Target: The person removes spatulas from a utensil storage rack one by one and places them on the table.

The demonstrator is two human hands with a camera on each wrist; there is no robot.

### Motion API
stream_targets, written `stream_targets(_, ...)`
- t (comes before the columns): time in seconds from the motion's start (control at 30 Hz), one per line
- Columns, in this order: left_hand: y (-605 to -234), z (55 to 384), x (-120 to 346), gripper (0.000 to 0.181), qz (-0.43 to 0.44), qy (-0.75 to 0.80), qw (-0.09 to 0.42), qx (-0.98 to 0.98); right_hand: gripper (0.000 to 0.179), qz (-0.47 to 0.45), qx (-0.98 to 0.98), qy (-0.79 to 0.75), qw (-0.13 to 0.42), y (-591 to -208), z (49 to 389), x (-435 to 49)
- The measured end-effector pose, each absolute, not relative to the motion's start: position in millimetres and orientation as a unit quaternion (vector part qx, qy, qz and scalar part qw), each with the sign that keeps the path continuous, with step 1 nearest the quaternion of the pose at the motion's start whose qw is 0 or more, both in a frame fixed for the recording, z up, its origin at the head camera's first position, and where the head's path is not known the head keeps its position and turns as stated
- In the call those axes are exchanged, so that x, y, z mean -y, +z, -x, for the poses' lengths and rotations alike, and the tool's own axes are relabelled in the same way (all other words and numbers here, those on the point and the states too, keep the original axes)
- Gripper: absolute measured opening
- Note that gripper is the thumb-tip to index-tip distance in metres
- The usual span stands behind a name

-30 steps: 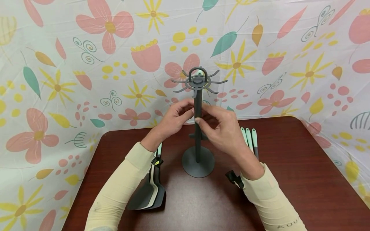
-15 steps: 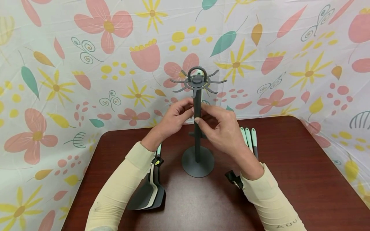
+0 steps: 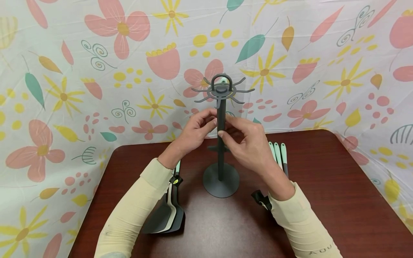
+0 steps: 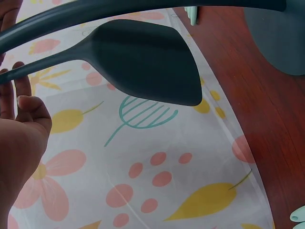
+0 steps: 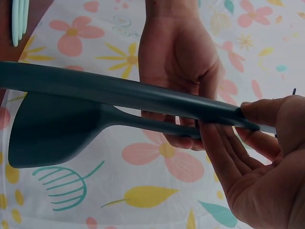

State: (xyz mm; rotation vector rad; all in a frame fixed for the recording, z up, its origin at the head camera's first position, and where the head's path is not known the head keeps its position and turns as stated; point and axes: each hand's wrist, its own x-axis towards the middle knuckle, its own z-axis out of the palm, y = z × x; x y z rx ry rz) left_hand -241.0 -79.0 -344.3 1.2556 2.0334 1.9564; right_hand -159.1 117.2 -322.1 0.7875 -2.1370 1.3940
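A dark grey utensil stand (image 3: 221,154) rises from its round base, with a ring of hooks and a loop on top. Behind its pole hangs a spatula (image 4: 143,62) with a wide dark blade; its mint handle end (image 3: 224,80) shows up at the hooks. My left hand (image 3: 191,132) curls its fingers on the spatula's shaft, best seen in the left wrist view. My right hand (image 3: 248,143) pinches the pole, thumb in front and fingers behind. In the right wrist view, the spatula's shaft runs between the pole and these fingers, which partly hide it.
Several kitchen utensils (image 3: 177,215), dark and cream, lie on the table's left, partly under my left sleeve. On the right lie several mint-handled utensils (image 3: 284,154), mostly behind my right arm. A flowered cloth (image 3: 129,89) hangs behind the brown table (image 3: 338,186).
The spatula's blade behind the pole has turned a little and now sticks out more to the left. Both hands and the stand have stayed nearly still.
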Motion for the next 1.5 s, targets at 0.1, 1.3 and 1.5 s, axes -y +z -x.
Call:
stream_targets(0.1,-344.0,241.0,78.7,0.022,-0.404,0.637,0.027,-0.656,0.033,-0.287,0.778,0.508,0.233,-322.3,159.4,-117.3)
stream_targets(1.3,-337.2,241.0,73.6,0.021,-0.376,0.646,0.015,-0.664,0.038,-0.287,0.774,0.510,0.240,-322.3,160.1,-117.3)
stream_targets(1.5,-336.7,241.9,72.6,0.023,-0.369,0.646,0.014,-0.668,0.036,-0.288,0.772,0.512,0.242,-322.5,159.8,-116.9)
